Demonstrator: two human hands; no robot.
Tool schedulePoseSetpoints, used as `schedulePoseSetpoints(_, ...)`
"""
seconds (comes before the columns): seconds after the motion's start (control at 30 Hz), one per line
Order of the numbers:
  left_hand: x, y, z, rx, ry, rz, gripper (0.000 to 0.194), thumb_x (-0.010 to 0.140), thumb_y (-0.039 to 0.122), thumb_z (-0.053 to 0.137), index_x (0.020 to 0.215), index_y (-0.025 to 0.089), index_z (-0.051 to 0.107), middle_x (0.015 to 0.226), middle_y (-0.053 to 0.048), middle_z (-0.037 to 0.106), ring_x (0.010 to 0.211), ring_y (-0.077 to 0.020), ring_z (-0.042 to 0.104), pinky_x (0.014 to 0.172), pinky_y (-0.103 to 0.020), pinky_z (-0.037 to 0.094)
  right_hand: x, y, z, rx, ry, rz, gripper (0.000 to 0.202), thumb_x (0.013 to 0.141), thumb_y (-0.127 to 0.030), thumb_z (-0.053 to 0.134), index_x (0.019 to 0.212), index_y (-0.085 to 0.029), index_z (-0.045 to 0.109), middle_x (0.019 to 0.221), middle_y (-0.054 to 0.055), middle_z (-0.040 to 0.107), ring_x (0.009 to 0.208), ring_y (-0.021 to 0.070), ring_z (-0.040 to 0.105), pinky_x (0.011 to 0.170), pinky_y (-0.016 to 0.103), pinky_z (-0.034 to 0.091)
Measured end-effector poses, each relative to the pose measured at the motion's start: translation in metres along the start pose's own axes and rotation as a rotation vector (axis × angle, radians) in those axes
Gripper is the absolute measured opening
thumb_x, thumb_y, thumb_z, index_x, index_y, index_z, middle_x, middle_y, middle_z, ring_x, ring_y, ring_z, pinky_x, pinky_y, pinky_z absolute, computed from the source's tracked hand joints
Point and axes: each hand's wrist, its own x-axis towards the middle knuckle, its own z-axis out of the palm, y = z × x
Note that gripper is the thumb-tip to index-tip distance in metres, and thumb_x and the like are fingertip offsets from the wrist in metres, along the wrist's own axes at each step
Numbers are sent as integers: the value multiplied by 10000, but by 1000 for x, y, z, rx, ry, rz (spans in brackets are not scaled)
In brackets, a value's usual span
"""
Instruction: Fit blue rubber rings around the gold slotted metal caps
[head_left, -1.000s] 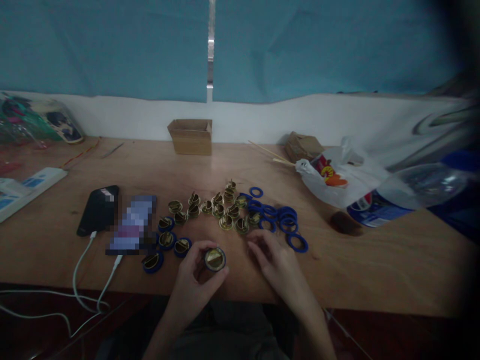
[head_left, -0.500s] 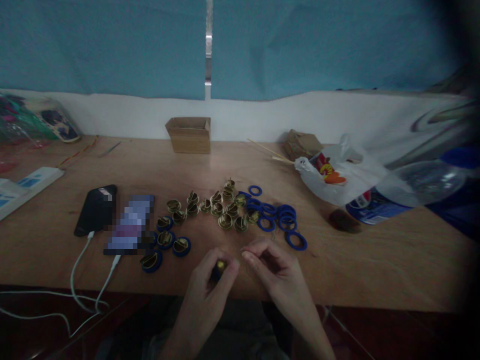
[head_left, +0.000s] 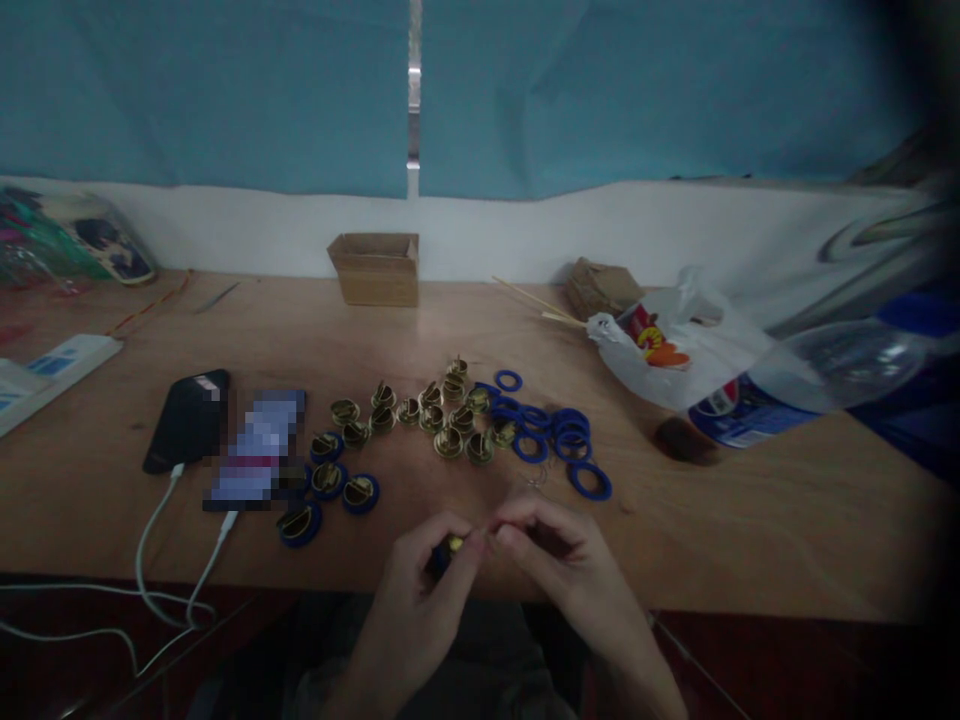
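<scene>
My left hand (head_left: 420,590) is closed on a small round brass-coloured piece (head_left: 455,543) with a blue edge, mostly hidden by the fingers. My right hand (head_left: 574,565) pinches at its side, fingertips meeting the left ones; whatever lies in that pinch is too small to make out. Beyond the hands lie several loose brass-coloured round pieces (head_left: 448,443), each with a bar across it. Similar pieces fitted in blue rings (head_left: 361,494) sit to the left. On the right is a cluster of loose blue rings (head_left: 592,496), with thin wire-like loops (head_left: 535,476) near them.
Two phones, one black (head_left: 187,420) and one lit (head_left: 259,445), lie at left on white cables (head_left: 154,520). A power strip (head_left: 64,375) is farther left. Behind stands a cardboard box (head_left: 379,283). At right are a plastic bag (head_left: 645,375) and a lying drink bottle (head_left: 765,412).
My hands have come together, fingertips now touching; the right hand has moved left and slightly down. The brass-coloured piece has turned a little in my left fingers. The pieces on the table lie unchanged.
</scene>
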Motion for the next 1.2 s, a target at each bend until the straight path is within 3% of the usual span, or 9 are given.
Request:
schedulePoseSetpoints(0.17, 1, 1, 0, -178, -1, -219, 246, 814, 451, 602, 757, 218, 656, 785, -25, 582, 746, -174, 542, 585, -229, 453, -5, 15, 3, 499, -191, 262, 332, 864, -495, 599, 749, -184, 613, 444, -78, 464, 313, 41, 294, 331, 154, 231)
schedulePoseSetpoints(0.27, 2, 0, -6, -305, -111, -196, 272, 850, 478, 569, 872, 227, 673, 819, -30, 598, 707, -151, 554, 554, -210, 463, -8, 17, 3, 623, -170, 310, 369, 803, -543, 648, 712, -193, 573, 450, -55, 513, 311, 58, 378, 335, 158, 316)
schedulePoseSetpoints(0.33, 1, -2, -13, -368, -169, -105, 311, 877, 459, 555, 1094, 263, 660, 1007, -54, 640, 785, -161, 598, 671, -252, 515, -8, 16, 0, 628, -124, 302, 367, 759, -546, 690, 694, -205, 571, 477, -44, 536, 332, 68, 424, 368, 174, 384)
schedulePoseSetpoints(0.4, 0, -5, -19, -404, -203, -17, 435, 898, 431, 541, 1319, 322, 539, 1257, -64, 587, 976, -205, 616, 842, -318, 521, -10, 15, -5, 615, -92, 274, 339, 749, -533, 704, 698, -217, 593, 503, -35, 555, 352, 79, 461, 389, 191, 421)
schedulePoseSetpoints(0.47, -2, -5, -24, -380, -199, 39, 498, 924, 413, 506, 1412, 355, 429, 1393, -44, 509, 1205, -243, 533, 999, -362, 455, -12, 15, -8, 626, -68, 226, 299, 759, -512, 707, 709, -230, 622, 527, -25, 569, 379, 89, 499, 396, 195, 433)
schedulePoseSetpoints(0.57, -5, -2, -26, -260, -128, 89, 472, 953, 361, 465, 1422, 368, 412, 1462, -1, 458, 1399, -232, 334, 1159, -378, 268, -15, 15, -9, 693, -62, 158, 247, 746, -477, 738, 708, -250, 648, 541, -23, 565, 401, 93, 513, 383, 186, 414)
schedulePoseSetpoints(0.8, -9, 6, -20, -383, -135, 200, 649, 881, 174, 581, 1438, 403, 339, 1359, -5, 571, 1311, -211, 481, 1066, -334, 433, -10, 5, 2, 708, -112, 179, 291, 710, -444, 776, 641, -210, 617, 550, -40, 507, 397, 65, 413, 392, 177, 363)
schedulePoseSetpoints(1.07, -9, 1, -19, -241, -41, 265, 677, 840, 125, 631, 1426, 340, 369, 1380, -53, 553, 1292, -254, 495, 1112, -430, 383, -9, 8, 8, 654, -91, 251, 271, 891, -441, 598, 752, -209, 593, 419, -108, 317, 347, 38, 177, 350, 145, 161)
schedulePoseSetpoints(1.2, -9, -3, -18, -170, 3, 294, 594, 869, 149, 593, 1399, 338, 404, 1387, -53, 539, 1282, -249, 499, 1105, -424, 392, -7, 10, 9, 484, 19, 208, 292, 916, -442, 566, 767, -194, 606, 466, -98, 323, 393, 38, 205, 380, 150, 157)
